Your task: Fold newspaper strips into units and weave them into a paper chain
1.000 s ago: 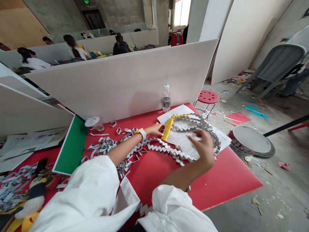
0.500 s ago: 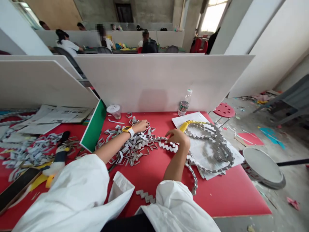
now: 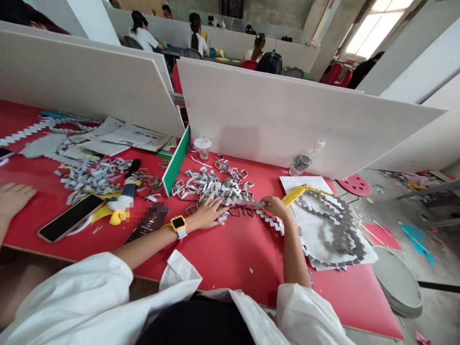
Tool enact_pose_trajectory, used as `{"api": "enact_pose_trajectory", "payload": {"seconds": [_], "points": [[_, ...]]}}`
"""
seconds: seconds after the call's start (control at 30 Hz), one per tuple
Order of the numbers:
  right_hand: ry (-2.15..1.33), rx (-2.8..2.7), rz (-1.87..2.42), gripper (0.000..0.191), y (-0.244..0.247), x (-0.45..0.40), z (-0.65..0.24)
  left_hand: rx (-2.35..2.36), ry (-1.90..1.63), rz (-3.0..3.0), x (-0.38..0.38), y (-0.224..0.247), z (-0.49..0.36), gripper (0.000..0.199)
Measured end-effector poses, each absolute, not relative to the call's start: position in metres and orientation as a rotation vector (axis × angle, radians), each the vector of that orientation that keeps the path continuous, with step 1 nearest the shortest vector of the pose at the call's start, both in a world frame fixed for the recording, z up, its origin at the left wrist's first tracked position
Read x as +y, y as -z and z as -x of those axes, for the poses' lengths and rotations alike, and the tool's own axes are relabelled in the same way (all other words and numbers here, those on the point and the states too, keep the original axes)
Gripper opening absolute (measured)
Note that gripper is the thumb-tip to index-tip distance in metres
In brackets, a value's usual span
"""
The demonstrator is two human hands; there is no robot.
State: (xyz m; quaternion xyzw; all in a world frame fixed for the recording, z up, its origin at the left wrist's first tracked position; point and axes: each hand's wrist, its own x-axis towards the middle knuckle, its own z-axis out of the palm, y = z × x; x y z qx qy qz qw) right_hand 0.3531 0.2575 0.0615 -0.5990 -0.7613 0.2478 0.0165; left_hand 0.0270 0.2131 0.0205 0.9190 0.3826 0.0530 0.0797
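My left hand [image 3: 208, 213], with a yellow-framed watch on its wrist, lies with spread fingers at the lower edge of a pile of grey folded paper links [image 3: 230, 188]. Farther right, the bent fingers of my right hand [image 3: 275, 207] are closed on the end of a grey zigzag paper chain [image 3: 271, 222]. This chain trails down and right past my wrist. More of the grey chain [image 3: 347, 235] lies coiled over white sheets [image 3: 316, 230], beside a yellow strip [image 3: 295, 195].
Behind the pile stand a lidded cup [image 3: 203, 147] and a tilted bottle [image 3: 305, 159], before a white partition [image 3: 273, 115]. Left are a green divider [image 3: 177, 163], a phone [image 3: 72, 218], a plush bird [image 3: 124, 201] and another person's hand [image 3: 14, 199].
The view has turned left. My left hand has come down from the pile's back to its near edge and opened flat. My right hand has closed on the chain.
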Motion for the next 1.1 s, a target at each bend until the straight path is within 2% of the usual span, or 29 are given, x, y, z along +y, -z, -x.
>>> {"api": "enact_pose_trajectory", "payload": {"seconds": [0.03,0.1,0.2,0.3,0.37,0.5,0.57,0.6,0.63,0.73,0.83,1.1], "points": [[-0.747,-2.345,1.859,0.031,-0.063,0.254,-0.362,1.184,-0.187,-2.735,0.218,-0.019,-0.024,0.05],[-0.654,-2.257,1.907,0.031,-0.069,0.249,-0.384,1.245,-0.241,-2.705,0.226,-0.019,-0.017,0.045],[-0.444,-2.056,2.07,0.021,-0.078,0.245,-0.415,1.365,-0.353,-2.644,0.227,-0.024,-0.006,0.067],[-0.239,-1.852,2.225,0.032,-0.081,0.245,-0.43,1.596,-0.5,-2.524,0.207,-0.029,0.005,0.096],[-0.152,-1.779,2.26,0.042,-0.08,0.243,-0.426,1.747,-0.58,-2.427,0.188,-0.034,0.014,0.104],[-0.166,-1.846,2.175,0.066,-0.072,0.233,-0.387,2.096,-0.887,-2.273,0.169,-0.053,0.042,0.081],[-0.3,-1.992,2.077,0.079,-0.064,0.225,-0.359,2.326,-1.053,-2.073,0.179,-0.061,0.062,0.079],[-0.399,-2.082,2.019,0.087,-0.06,0.222,-0.346,2.387,-1.025,-1.974,0.188,-0.063,0.073,0.078],[-0.503,-2.167,1.963,0.096,-0.055,0.22,-0.332,2.385,-0.903,-1.934,0.198,-0.064,0.083,0.069],[-0.795,-2.336,1.832,0.119,-0.042,0.221,-0.301,2.36,-0.723,-1.922,0.225,-0.062,0.105,0.032],[-0.908,-2.329,1.834,0.117,-0.035,0.229,-0.285,2.418,-0.69,-1.882,0.241,-0.057,0.115,0.024],[-0.851,-2.162,1.864,0.099,-0.022,0.247,-0.277,2.485,-0.691,-1.718,0.274,-0.06,0.118,0.032]]}}
